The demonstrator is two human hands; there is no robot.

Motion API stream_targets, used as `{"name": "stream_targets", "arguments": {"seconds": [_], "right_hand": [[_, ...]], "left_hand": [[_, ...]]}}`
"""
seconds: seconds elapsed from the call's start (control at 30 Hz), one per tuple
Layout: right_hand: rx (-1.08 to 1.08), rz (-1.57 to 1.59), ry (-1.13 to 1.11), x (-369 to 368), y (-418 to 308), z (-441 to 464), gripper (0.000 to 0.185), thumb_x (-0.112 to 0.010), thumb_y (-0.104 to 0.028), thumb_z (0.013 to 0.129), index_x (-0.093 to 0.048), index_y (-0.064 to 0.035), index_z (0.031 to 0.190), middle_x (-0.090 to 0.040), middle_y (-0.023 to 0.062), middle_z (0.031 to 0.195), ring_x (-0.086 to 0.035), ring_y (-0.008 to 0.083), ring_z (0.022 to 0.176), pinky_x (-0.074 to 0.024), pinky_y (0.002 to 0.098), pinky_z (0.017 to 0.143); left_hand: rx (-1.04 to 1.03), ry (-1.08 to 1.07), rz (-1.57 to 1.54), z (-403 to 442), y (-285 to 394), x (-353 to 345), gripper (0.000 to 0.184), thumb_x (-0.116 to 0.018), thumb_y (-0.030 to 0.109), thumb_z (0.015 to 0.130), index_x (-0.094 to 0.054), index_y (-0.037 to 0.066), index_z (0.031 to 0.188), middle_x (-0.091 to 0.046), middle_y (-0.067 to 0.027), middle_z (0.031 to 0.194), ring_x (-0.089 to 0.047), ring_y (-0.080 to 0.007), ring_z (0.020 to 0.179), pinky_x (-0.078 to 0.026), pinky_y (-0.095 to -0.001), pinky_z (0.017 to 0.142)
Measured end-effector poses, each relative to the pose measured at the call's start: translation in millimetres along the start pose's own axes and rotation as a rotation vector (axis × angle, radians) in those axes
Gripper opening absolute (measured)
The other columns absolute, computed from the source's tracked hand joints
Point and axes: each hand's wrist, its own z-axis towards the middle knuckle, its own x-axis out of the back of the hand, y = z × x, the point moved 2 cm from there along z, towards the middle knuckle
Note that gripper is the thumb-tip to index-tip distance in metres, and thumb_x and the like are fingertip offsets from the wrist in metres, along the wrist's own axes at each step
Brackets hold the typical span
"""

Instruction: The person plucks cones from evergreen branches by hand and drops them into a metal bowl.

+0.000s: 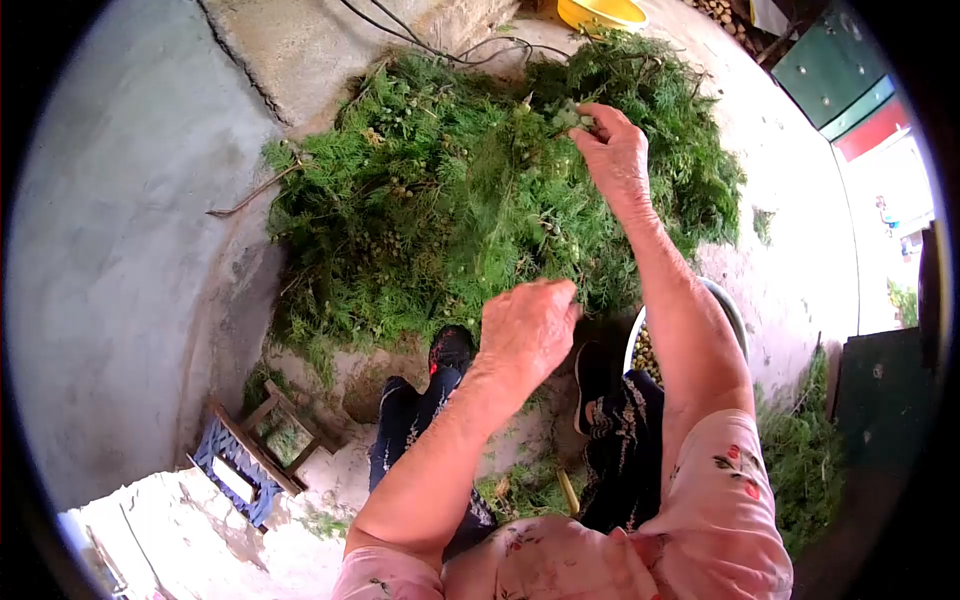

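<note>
A large heap of cut green conifer branches (400, 180) with small round cones lies on the floor in front of me. My right hand (612, 150) is over the heap's far right part, thumb and fingers pinched on a pale green cone-bearing sprig (572, 118). Nearer to me, my left hand (530, 325) is curled closed at the heap's front edge. Its back faces the camera, so whatever lies in its fingers is hidden. Partly behind my right forearm stands a white bucket (632, 345) holding small round cones (645, 357).
A yellow basin (603, 13) and a dark cable (430, 42) lie beyond the heap. At lower left is a small wooden stool (255, 440) with blue webbing. A grey wall (130, 230) rises on the left. More greenery (800, 470) lies at lower right, beside a dark green panel (885, 400).
</note>
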Motion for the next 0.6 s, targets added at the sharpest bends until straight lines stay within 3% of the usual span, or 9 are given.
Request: {"name": "stream_targets", "arguments": {"seconds": [0.27, 0.3, 0.37, 0.43, 0.6], "right_hand": [[0.024, -0.074, 0.200, 20, -35, 19, 0.027, -0.069, -0.014, 0.069, -0.063, -0.0043, 0.093, -0.062, 0.0136, 0.089, -0.061, 0.0223, 0.078, -0.0481, 0.0314, 0.071], [0.026, -0.073, 0.199, 20, -36, 24, 0.027, -0.069, -0.014, 0.069, -0.063, -0.0043, 0.093, -0.062, 0.0136, 0.089, -0.061, 0.0223, 0.078, -0.0481, 0.0314, 0.071], [0.180, -0.365, -0.013, 17, -38, 32, 0.028, -0.070, -0.016, 0.070, -0.064, -0.0056, 0.095, -0.063, 0.0135, 0.090, -0.061, 0.0222, 0.081, -0.0478, 0.0320, 0.073], [0.042, -0.150, 0.150, 29, -58, 29, 0.027, -0.069, -0.017, 0.072, -0.064, -0.0076, 0.097, -0.063, 0.0127, 0.090, -0.061, 0.0206, 0.080, -0.0470, 0.0335, 0.076], [0.063, -0.191, 0.119, 56, -92, 25, 0.024, -0.066, -0.017, 0.074, -0.064, -0.0083, 0.097, -0.063, 0.0087, 0.086, -0.058, 0.0151, 0.067, -0.0489, 0.0283, 0.066]], "left_hand": [[0.039, 0.198, -0.091, 5, -19, 23, 0.016, -0.058, 0.020, 0.077, -0.063, 0.007, 0.085, -0.062, -0.0139, 0.075, -0.060, -0.0315, 0.071, -0.046, -0.0382, 0.063], [0.050, 0.217, -0.111, 4, -20, 24, 0.015, -0.058, 0.019, 0.077, -0.063, 0.007, 0.085, -0.062, -0.0140, 0.075, -0.060, -0.0315, 0.071, -0.046, -0.0379, 0.063], [0.074, 0.194, -0.122, 4, -21, 28, 0.016, -0.059, 0.018, 0.076, -0.062, 0.006, 0.085, -0.062, -0.0142, 0.075, -0.060, -0.0310, 0.072, -0.046, -0.0369, 0.064], [0.118, 0.185, -0.143, 5, -24, 30, 0.015, -0.059, 0.018, 0.076, -0.062, 0.006, 0.085, -0.062, -0.0140, 0.084, -0.059, -0.0300, 0.079, -0.046, -0.0375, 0.067], [0.044, 0.359, -0.124, 17, -46, 18, 0.027, -0.060, 0.020, 0.077, -0.059, 0.004, 0.099, -0.058, -0.0170, 0.103, -0.055, -0.0320, 0.095, -0.044, -0.0390, 0.077]]}}
